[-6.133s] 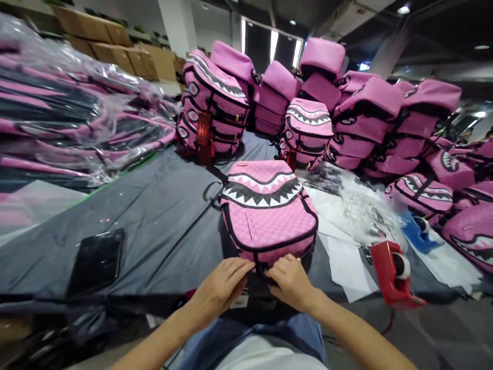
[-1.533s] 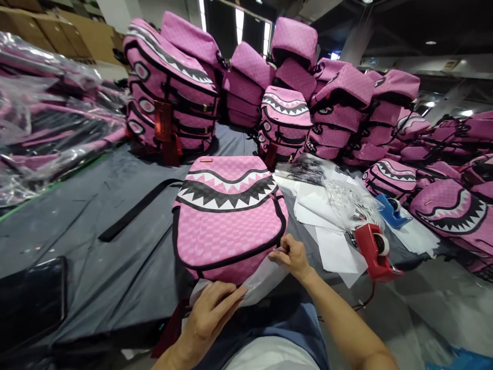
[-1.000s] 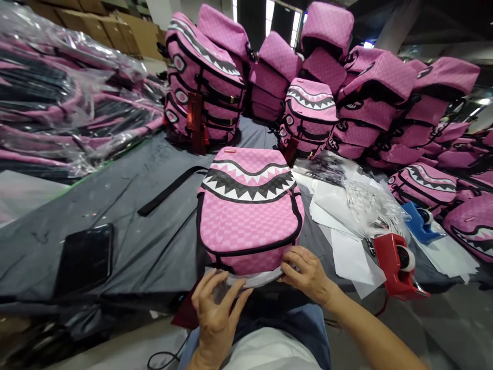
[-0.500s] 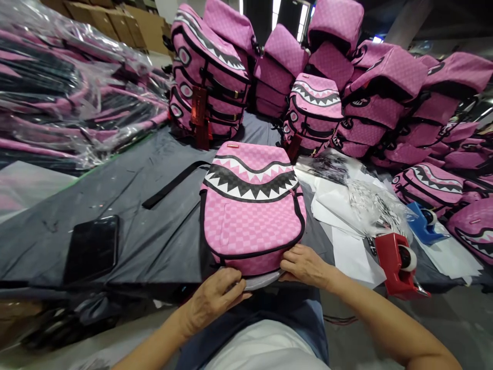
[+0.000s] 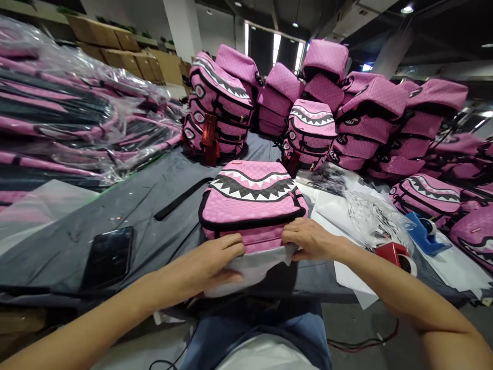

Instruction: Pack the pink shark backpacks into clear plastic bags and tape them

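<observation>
A pink checkered backpack [image 5: 250, 213] with a printed shark-teeth band lies on the dark-covered table in front of me. Its bottom end faces me and is raised a little. Along that end hangs a thin greyish sheet [image 5: 252, 267]; whether it is plastic or lining I cannot tell. My left hand [image 5: 219, 257] is closed on the sheet at the left bottom corner, its thumb underneath. At the right bottom corner my right hand [image 5: 310, 239] pinches the sheet's other side, fingers against the pack. A black strap [image 5: 181, 199] stretches out to the left of the backpack.
A black phone [image 5: 108, 257] lies to the left. On the right are white papers [image 5: 327, 213], clear plastic bags [image 5: 365, 210], a red tape dispenser [image 5: 393, 253] and a blue one [image 5: 425, 234]. Stacked pink backpacks [image 5: 221, 113] stand behind; plastic-wrapped ones [image 5: 57, 113] fill the left.
The backpack's near end has tipped up, and more of the greyish sheet shows below it. Both hands have moved up with that end. My view has tilted upward.
</observation>
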Demonstrator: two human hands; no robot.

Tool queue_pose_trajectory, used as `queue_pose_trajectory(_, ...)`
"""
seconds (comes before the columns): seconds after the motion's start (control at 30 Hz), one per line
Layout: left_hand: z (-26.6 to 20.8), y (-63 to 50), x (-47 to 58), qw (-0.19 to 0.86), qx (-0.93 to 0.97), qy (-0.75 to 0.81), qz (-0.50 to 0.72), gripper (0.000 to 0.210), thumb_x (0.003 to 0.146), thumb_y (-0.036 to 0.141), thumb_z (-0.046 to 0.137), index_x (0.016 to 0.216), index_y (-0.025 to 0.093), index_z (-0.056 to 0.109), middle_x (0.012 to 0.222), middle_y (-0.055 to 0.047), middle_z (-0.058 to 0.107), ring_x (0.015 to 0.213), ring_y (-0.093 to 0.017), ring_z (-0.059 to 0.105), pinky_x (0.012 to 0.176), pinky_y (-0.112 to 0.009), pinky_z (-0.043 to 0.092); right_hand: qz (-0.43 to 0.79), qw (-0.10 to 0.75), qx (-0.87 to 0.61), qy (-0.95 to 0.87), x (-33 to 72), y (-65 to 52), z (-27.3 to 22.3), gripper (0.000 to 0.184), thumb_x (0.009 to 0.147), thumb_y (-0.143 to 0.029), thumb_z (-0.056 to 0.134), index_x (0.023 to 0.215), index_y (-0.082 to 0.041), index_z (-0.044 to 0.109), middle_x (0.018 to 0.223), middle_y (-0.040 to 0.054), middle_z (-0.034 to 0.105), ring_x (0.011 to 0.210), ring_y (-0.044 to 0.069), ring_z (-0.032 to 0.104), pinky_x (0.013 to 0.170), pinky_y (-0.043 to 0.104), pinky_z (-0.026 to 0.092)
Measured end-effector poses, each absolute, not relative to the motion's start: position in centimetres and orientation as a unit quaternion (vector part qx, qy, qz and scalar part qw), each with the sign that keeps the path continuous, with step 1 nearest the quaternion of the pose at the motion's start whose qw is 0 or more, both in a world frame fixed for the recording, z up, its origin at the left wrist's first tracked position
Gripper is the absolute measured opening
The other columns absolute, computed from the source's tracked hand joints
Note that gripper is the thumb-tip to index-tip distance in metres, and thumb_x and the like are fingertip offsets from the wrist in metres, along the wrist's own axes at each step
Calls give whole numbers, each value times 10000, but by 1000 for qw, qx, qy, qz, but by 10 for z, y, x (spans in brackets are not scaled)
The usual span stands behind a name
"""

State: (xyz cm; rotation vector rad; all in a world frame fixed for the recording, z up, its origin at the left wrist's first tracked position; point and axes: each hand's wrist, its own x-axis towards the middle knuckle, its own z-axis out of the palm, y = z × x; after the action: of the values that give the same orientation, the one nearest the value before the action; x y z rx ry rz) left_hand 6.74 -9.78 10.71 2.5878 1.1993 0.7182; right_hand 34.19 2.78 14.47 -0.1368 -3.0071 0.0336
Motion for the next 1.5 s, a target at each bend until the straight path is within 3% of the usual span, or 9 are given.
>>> queue_pose_trajectory(0.27, 80, -86, 82, -274, 786, 438, 339, 238, 952, 61, 391, 1029, 154, 597, 1124, -141, 643, 961, -208, 670, 865, -331, 575, -112, 333, -122, -928, 333, 9, 106, 305, 986, -442, 426, 817, -204, 515, 739, 35, 523, 693, 198, 456, 675, 326, 343)
queue_pose_trajectory(0.4, 81, -97, 91, -274, 776, 461, 332, 176, 929, 92, 470, 1037, 145, 598, 1150, -152, 655, 972, -218, 686, 865, -325, 590, -137, 356, -75, -922, 332, 11, 103, 345, 1028, -285, 256, 785, -215, 490, 702, 36, 513, 650, 193, 432, 647, 323, 331)
queue_pose_trajectory(0.53, 72, -105, 88, -234, 818, 451, 269, 324, 900, 232, 619, 1205, 140, 564, 1231, -151, 653, 1209, -275, 619, 995, -359, 566, -142, 420, -112, -889, 327, 15, 98, 238, 947, -160, 349, 743, -223, 455, 665, 4, 455, 623, 175, 421, 629, 309, 300)
queue_pose_trajectory(0.7, 67, -94, 65, -303, 804, 384, 337, 274, 943, 64, 479, 1184, 177, 542, 1162, -99, 681, 1096, -177, 666, 952, -264, 567, -86, 355, -89, -926, 328, 4, 94, 107, 925, -307, 504, 898, -204, 491, 805, 39, 575, 717, 193, 503, 660, 317, 382)
queue_pose_trajectory(0.8, 67, -88, 68, -362, 751, 389, 393, 226, 948, 35, 448, 1080, 170, 571, 1053, -89, 695, 961, -173, 681, 858, -264, 583, -64, 313, -49, -946, 333, 1, 99, 72, 930, -205, 484, 999, -189, 495, 881, 59, 610, 772, 192, 533, 688, 310, 439)
queue_pose_trajectory(0.97, 61, -97, 97, -378, 697, 436, 426, 227, 872, -3, 481, 984, 166, 583, 1074, -130, 656, 936, -195, 664, 798, -303, 590, -137, 414, -56, -898, 328, 8, 97, 251, 870, 22, 395, 917, -198, 505, 808, 28, 566, 709, 164, 470, 656, 280, 405)
queue_pose_trajectory(1.13, 48, -106, 107, -311, 735, 462, 387, 105, 832, 122, 534, 903, 149, 605, 1066, -163, 681, 884, -226, 676, 744, -318, 593, -143, 474, -127, -859, 319, -2, 64, 251, 875, 19, 432, 819, -216, 499, 740, -1, 518, 683, 157, 443, 643, 278, 376)
queue_pose_trajectory(1.3, 9, -108, 109, -293, 668, 530, 432, 165, 827, 62, 484, 868, 160, 610, 1034, -143, 691, 818, -202, 671, 699, -304, 577, -74, 413, -133, -898, 330, -25, 29, 124, 880, -241, 543, 975, -165, 564, 825, 62, 546, 742, 191, 497, 621, 294, 441)
queue_pose_trajectory(1.5, -48, -148, 109, -241, 728, 479, 427, 155, 893, 178, 627, 1044, 145, 627, 1101, -142, 650, 1039, -257, 661, 901, -404, 605, -48, 285, -173, -942, 349, -30, 16, 248, 965, -111, 498, 1191, -185, 568, 796, 15, 572, 661, 148, 518, 613, 261, 426)
